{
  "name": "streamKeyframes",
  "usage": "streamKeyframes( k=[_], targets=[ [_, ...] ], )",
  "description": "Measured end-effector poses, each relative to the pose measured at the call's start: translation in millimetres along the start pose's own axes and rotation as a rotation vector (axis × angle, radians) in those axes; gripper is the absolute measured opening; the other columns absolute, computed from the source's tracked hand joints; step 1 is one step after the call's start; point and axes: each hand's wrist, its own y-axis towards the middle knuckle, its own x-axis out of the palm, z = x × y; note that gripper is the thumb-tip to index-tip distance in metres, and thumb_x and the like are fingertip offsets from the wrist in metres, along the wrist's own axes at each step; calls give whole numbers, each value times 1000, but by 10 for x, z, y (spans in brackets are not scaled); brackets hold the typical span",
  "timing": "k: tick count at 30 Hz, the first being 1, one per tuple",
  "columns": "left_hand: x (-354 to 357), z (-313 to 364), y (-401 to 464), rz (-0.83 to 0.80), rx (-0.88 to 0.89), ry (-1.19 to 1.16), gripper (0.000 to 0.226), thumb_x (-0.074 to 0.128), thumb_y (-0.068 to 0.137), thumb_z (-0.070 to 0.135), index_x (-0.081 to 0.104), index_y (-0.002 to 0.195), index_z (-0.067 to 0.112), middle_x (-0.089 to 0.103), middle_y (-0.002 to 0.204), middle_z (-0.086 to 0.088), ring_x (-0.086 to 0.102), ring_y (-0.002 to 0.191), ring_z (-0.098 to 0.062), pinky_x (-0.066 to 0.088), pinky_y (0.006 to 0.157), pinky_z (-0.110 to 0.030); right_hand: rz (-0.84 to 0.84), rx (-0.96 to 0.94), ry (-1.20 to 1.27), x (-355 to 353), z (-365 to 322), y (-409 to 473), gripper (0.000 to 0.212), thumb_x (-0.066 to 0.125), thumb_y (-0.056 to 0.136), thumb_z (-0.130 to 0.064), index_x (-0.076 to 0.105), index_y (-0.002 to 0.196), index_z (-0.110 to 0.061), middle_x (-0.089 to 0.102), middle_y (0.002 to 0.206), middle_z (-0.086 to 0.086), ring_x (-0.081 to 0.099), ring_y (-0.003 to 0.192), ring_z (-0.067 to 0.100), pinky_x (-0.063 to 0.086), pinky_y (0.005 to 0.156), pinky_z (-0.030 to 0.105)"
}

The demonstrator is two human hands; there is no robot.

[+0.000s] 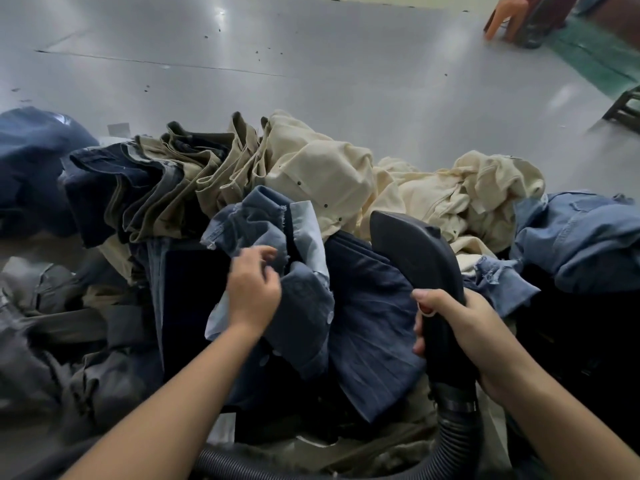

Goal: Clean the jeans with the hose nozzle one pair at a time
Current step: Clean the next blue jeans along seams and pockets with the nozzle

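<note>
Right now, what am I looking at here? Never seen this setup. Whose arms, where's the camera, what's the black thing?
There is no robot. One wide-angle camera worn on a person's head looks forward and down, so the two bare arms are the wearer's own. The right hand grips a black hose nozzle, with a ribbed hose running off its lower end. The left hand reaches into a crumpled pair of blue jeans in front; motion blur hides whether its fingers pinch the cloth. Around it lie heaps of garments: cream jeans, a folded stack of khaki and dark jeans, and lighter blue denim at right. Beyond is a grey floor.
</note>
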Motion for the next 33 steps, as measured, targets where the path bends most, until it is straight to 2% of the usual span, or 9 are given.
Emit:
streamKeyframes(
  k=[3, 5, 8, 11, 14, 17, 21, 25, 33],
  targets=[
    [180, 5, -143, -425, -5, 221, 56, 65, 86, 39, 47, 132, 13, 55, 127, -4, 50, 119, -27, 41, 99, -43, -31, -6, -31, 83, -20, -18, 29, 69, 71, -33, 55, 73, -8, 60, 58, 10, 60, 48, 26, 49, 45, 30],
    [203, -45, -118, -571, -126, 413, 75, 63, 79, 58, 39, 139, 19, 57, 129, -5, 52, 120, -27, 44, 94, -41, -42, -11, -54, 125, -20, -37, 29, 68, 71, -33, 54, 74, -8, 60, 58, 9, 60, 48, 26, 48, 45, 29],
    [133, 5, 1, -677, -275, 396, 44, 58, 86, 50, 62, 116, 17, 68, 111, -9, 61, 108, -29, 48, 84, -34, -59, -25, -71, 153, -49, -65, 26, 70, 83, -25, 53, 74, -9, 60, 58, 8, 60, 48, 26, 49, 46, 29],
    [71, 276, 40, -635, -525, -365, 28, 60, 93, 27, 69, 103, 3, 73, 94, -9, 67, 98, -26, 50, 73, -24, -82, -50, -61, 169, -142, -128, 28, 71, 79, -27, 54, 73, -5, 60, 57, 9, 59, 46, 25, 47, 44, 27],
    [-124, 653, 262, -566, -739, -1217, 37, 55, 92, 39, 63, 110, 8, 74, 89, -7, 72, 87, -19, 57, 66, -26, -88, -110, -47, 174, -246, -221, 39, 70, 64, -36, 56, 70, 0, 59, 55, 10, 58, 44, 24, 45, 42, 25],
    [-344, 846, 534, -595, -624, -1520, 63, 54, 92, 50, 56, 131, 1, 57, 131, -17, 55, 123, -31, 48, 100, -43, -63, -182, 57, 147, -354, -318, 41, 70, 56, -42, 59, 62, -3, 57, 53, 15, 56, 41, 25, 44, 40, 25],
    [-244, 695, 357, -629, -720, -1514, 42, 59, 86, 40, 73, 106, 5, 68, 115, -15, 67, 106, -27, 56, 81, -33, -86, -244, 75, 79, -440, -374, 43, 68, 62, -44, 61, 69, -2, 58, 53, 15, 55, 44, 27, 46, 44, 28],
    [-72, 305, 164, -500, -896, -1477, 37, 53, 84, 14, 63, 117, 0, 71, 108, -15, 70, 95, -28, 53, 81, -37, -36, -104, 5, 37, -326, -253, 31, 77, 62, -30, 58, 57, -6, 58, 57, 16, 57, 43, 27, 44, 40, 28],
    [132, 50, 245, -28, -882, -963, 32, 60, 88, -2, 57, 120, -2, 62, 120, -22, 64, 90, -29, 52, 71, -34, 25, 62, -53, 10, -109, -64, 25, 64, 85, -20, 54, 67, -6, 57, 57, 15, 57, 45, 28, 46, 44, 30]
  ],
)
